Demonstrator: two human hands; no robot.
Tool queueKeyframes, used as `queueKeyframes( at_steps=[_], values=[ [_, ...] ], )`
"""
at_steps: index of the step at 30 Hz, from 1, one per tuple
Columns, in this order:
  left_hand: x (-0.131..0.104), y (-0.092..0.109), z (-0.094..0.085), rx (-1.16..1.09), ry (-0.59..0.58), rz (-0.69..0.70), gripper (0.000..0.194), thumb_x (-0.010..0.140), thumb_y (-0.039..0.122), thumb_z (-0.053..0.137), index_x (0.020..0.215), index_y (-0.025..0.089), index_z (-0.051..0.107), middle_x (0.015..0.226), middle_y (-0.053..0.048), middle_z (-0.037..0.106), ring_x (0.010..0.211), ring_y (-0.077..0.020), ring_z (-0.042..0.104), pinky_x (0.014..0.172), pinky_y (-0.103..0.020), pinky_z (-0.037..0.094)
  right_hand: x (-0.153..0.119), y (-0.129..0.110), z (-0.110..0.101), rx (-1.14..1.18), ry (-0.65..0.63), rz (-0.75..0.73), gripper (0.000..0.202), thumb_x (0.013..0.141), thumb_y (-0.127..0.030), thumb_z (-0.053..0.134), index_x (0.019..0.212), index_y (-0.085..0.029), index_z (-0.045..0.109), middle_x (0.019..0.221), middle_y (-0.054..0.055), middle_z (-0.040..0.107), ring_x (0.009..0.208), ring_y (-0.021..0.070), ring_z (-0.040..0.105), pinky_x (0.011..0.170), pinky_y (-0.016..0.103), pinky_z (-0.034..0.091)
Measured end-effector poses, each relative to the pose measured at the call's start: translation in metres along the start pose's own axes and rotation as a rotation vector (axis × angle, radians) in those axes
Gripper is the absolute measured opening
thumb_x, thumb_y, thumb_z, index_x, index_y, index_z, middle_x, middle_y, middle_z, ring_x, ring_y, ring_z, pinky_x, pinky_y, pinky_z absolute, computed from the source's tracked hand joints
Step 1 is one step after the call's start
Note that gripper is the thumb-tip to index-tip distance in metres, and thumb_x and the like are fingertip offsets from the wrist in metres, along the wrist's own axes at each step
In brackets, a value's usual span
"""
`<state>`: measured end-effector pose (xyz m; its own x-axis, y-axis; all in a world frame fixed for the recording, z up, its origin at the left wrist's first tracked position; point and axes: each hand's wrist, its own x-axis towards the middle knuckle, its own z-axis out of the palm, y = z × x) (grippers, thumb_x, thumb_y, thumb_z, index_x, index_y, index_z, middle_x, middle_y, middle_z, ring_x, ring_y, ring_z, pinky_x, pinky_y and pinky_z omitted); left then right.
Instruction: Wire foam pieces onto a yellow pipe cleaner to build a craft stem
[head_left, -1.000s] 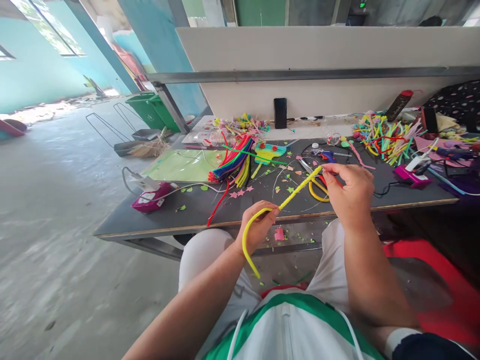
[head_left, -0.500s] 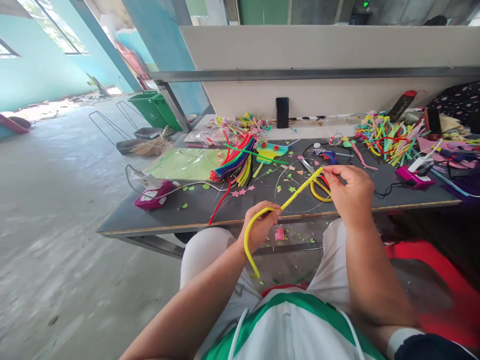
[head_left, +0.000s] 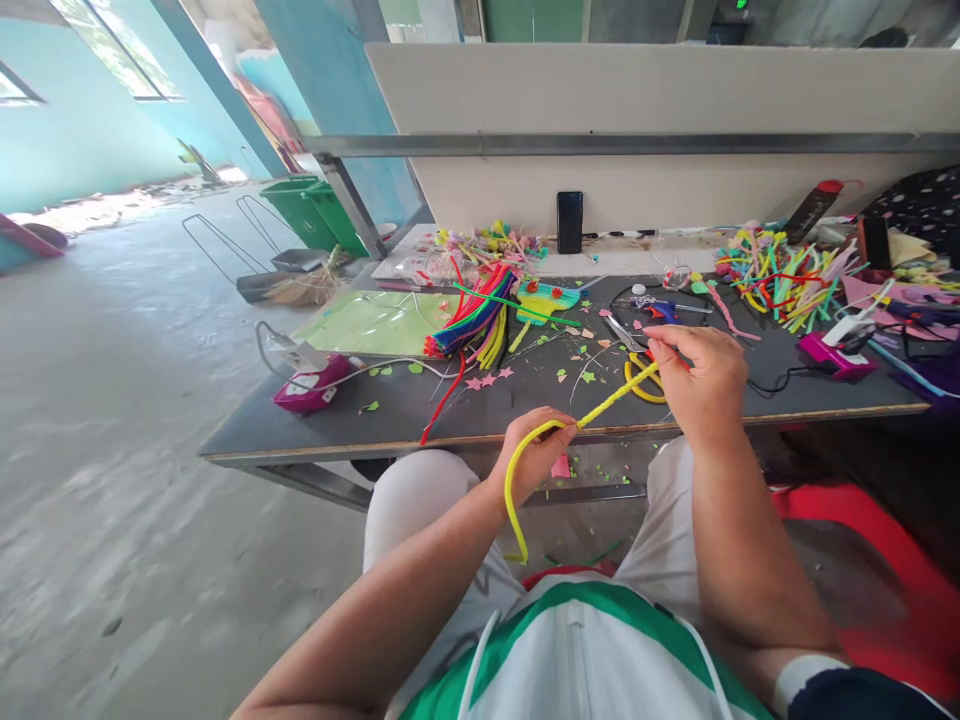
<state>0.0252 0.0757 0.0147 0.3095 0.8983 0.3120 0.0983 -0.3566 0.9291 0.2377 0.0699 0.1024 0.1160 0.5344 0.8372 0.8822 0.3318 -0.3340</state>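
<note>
A yellow pipe cleaner [head_left: 616, 396] is stretched between my two hands above the table's front edge; the stretch between them looks twisted. My left hand [head_left: 531, 452] pinches it near the middle, and its loose end curves down over my wrist toward my lap. My right hand [head_left: 699, 372] is closed on the far end, fingertips together. Just behind the right hand lie scissors [head_left: 646, 386] with yellow-and-red handles, partly hidden by it. Beyond them is a blue glue gun [head_left: 664, 311]. A bundle of coloured pipe cleaners [head_left: 480, 325] lies farther back to the left.
On the table [head_left: 405, 420] are paper scraps, small stars and a loose red pipe cleaner [head_left: 444, 402]. Magenta power strips [head_left: 311, 385] sit left and right. A phone [head_left: 570, 222] leans at the back. More pipe-cleaner pieces [head_left: 787, 280] are heaped at right.
My left hand has shifted slightly right, shortening the gap between the hands. The pipe cleaner's hanging end has swung and bent at its tip. The view has shifted slightly.
</note>
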Motion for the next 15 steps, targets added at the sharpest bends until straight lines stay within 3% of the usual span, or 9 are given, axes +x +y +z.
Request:
queueKeyframes(
  at_steps=[9,12,15],
  values=[
    [-0.0014,0.0023,0.0012,-0.086,0.001,-0.058,0.013,0.076,0.029,0.065,0.075,0.016,0.068,0.076,-0.004,0.062,0.058,-0.0108,0.054,0.052,-0.022,0.043,-0.002,-0.0045,0.0051,0.018,-0.026,0.031,0.014,0.084,-0.021,0.058,0.084,-0.025,0.071,0.086,0.002,0.074,0.086,0.0208,0.067,0.092,0.042,0.041],
    [-0.0005,0.0036,0.0009,-0.229,0.022,-0.141,0.014,0.075,0.03,0.067,0.077,0.016,0.067,0.066,-0.001,0.059,0.053,-0.0102,0.051,0.049,-0.022,0.041,-0.0016,-0.0048,0.0026,0.167,-0.026,0.072,0.019,0.084,-0.023,0.058,0.1,-0.027,0.069,0.106,0.003,0.07,0.101,0.022,0.063,0.097,0.043,0.038],
    [0.0032,0.0073,-0.003,-0.428,0.102,-0.187,0.016,0.075,0.031,0.067,0.079,0.016,0.066,0.06,0.001,0.056,0.051,-0.0096,0.051,0.048,-0.022,0.039,-0.0021,-0.0045,0.0034,0.446,0.146,0.176,0.038,0.087,-0.029,0.054,0.124,-0.03,0.053,0.131,0.003,0.054,0.119,0.0222,0.052,0.1,0.043,0.038]
  ],
)
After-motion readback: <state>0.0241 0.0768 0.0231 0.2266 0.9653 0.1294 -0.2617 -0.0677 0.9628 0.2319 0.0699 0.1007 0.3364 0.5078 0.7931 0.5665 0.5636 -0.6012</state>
